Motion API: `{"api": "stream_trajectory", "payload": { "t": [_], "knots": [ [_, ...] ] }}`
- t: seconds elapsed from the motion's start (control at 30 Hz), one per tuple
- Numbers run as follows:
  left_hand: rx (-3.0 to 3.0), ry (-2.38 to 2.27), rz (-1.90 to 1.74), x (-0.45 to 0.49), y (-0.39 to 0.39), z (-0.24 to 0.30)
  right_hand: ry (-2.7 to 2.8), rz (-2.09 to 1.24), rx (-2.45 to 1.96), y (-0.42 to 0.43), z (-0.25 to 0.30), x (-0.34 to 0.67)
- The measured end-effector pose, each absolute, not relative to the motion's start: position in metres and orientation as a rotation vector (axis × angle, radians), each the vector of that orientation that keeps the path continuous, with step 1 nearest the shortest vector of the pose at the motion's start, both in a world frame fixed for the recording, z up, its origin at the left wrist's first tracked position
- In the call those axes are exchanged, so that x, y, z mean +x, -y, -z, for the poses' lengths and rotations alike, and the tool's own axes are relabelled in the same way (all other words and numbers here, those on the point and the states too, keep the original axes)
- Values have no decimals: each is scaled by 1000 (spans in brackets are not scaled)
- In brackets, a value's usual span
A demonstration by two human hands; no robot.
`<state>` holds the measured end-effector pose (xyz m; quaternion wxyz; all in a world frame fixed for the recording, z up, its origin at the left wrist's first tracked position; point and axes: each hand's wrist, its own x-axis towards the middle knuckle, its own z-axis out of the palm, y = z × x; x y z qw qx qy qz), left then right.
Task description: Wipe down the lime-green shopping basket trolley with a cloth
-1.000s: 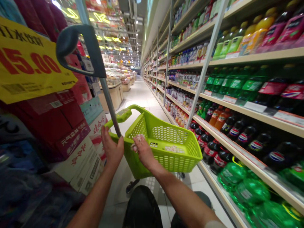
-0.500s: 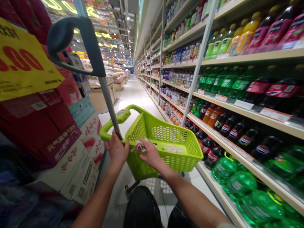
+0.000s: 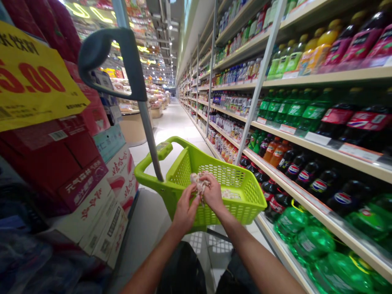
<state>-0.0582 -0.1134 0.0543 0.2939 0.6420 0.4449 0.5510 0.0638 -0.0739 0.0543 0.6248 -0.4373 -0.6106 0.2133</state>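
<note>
A crumpled pinkish-white patterned cloth [image 3: 200, 183] is bunched between both hands, above the near rim of the lime-green shopping cart basket [image 3: 245, 213]. My right hand [image 3: 213, 194] grips it from the right. Around its lower left side, the fingers of my left hand [image 3: 185, 209] are closed on the cloth. Another pale patterned piece [image 3: 230, 194] lies on the basket floor, partly hidden by my right hand. Left of the hands, a grey pole [image 3: 150, 139] with a dark hooked handle [image 3: 134, 65] rises from the cart's frame.
Shelves of drink bottles [image 3: 309, 106] line the right side, with large green bottles [image 3: 312, 241] at the bottom. Stacked cartons [image 3: 88, 220] and a yellow price sign [image 3: 39, 77] stand close on the left. A tiled aisle [image 3: 171, 118] stretches ahead.
My left hand has left the base of the pole and moved right onto the cloth. My right hand has shifted slightly right and now holds the cloth together with the left.
</note>
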Motion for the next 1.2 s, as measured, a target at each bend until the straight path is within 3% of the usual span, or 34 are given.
{"api": "stream_trajectory", "payload": {
  "t": [0.1,0.27,0.5,0.67,0.9,1.2],
  "knots": [
    [1134,-1024,-1439,-38,109,-47,1401,-678,-965,86,-53,52],
    [827,-796,-1400,-45,96,-54,1460,-543,-1005,87,-48,45],
    [1890,-1446,-1566,-75,79,-60,1797,-102,-980,69,-31,51],
    [2673,-1646,-1025,-75,79,-48,2014,29,-1119,79,9,100],
    [2756,-1724,-947,-64,82,-41,1679,253,-1524,112,45,262],
    [2815,-1786,-857,-49,79,-40,1799,134,-1296,89,45,206]
  ]
}}
